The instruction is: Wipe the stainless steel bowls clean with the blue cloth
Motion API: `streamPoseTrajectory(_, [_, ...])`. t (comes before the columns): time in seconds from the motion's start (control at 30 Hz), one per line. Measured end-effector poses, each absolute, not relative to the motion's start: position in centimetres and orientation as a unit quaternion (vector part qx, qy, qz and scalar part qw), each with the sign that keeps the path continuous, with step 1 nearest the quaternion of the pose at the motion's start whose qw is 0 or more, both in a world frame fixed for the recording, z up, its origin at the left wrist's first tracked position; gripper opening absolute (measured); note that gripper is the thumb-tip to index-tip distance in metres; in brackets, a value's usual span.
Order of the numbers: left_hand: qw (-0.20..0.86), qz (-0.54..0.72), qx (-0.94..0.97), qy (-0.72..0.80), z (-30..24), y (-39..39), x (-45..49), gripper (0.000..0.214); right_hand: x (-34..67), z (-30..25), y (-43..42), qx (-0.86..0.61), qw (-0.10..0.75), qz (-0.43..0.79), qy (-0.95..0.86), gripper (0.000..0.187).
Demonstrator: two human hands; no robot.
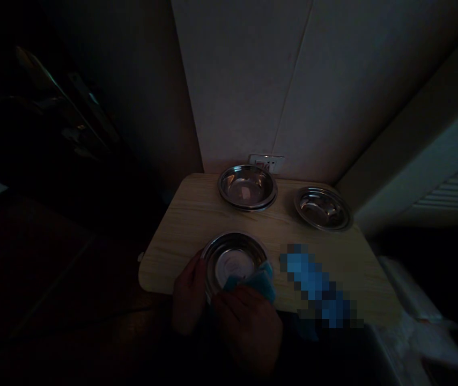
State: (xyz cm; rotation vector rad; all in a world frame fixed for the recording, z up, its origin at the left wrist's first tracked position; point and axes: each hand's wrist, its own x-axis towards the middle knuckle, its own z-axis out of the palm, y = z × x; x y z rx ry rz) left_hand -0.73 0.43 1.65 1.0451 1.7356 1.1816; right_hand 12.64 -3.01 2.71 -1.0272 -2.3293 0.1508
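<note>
A round metal bowl (235, 262) sits at the front of the small wooden table (181, 220). My left hand (189, 292) is closed on the bowl's left rim. With my right hand (251, 327) I hold a blue cloth (264, 281) against the bowl's near right side; part of the cloth reaches inside the bowl and part hangs over the rim. The fingertips of my right hand are partly hidden, and the scene is dark.
Stacked metal bowls (247, 187) stand at the back of the table, below a wall socket (267, 162). More metal bowls (323, 209) are at the back right. A blurred-out blue object (313, 284) lies at the front right. A door handle (47, 102) shows at the left.
</note>
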Motion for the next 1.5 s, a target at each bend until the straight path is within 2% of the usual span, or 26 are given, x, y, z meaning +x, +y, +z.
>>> streamPoseTrajectory(0.1, [0.401,0.45,0.411,0.684,1.8,0.5,-0.9,0.046,15.2,3.3,-2.3,-0.329,0.256,0.08,-0.905,0.019])
streamPoseTrajectory(0.27, [0.404,0.456,0.422,0.671,1.6,0.7,-0.7,0.045,19.3,3.9,-1.4,-0.286,0.264,0.06,-0.919,0.02])
streamPoseTrajectory(0.63, [0.384,0.441,0.425,0.691,1.7,0.3,-0.4,0.042,12.7,2.9,-3.3,-0.403,0.285,0.072,-0.867,0.017])
streamPoseTrajectory(1.03, [0.414,0.448,0.433,0.664,1.8,0.2,0.0,0.043,19.7,5.0,-2.4,-0.344,0.198,0.125,-0.909,0.034])
streamPoseTrajectory(1.23, [0.433,0.44,0.443,0.65,1.5,-0.3,0.5,0.041,18.2,5.2,-0.2,-0.419,0.238,0.097,-0.871,0.028])
streamPoseTrajectory(1.3, [0.439,0.436,0.435,0.655,1.2,-0.5,0.7,0.042,17.3,5.2,0.9,-0.465,0.203,0.069,-0.859,0.025])
streamPoseTrajectory(1.43, [0.434,0.434,0.44,0.656,0.9,-0.6,0.9,0.043,15.0,5.2,2.8,-0.556,0.015,0.058,-0.829,0.024])
streamPoseTrajectory(1.5, [0.429,0.43,0.442,0.66,1.0,-0.6,0.9,0.043,13.9,5.1,3.3,-0.561,-0.033,0.075,-0.824,0.024])
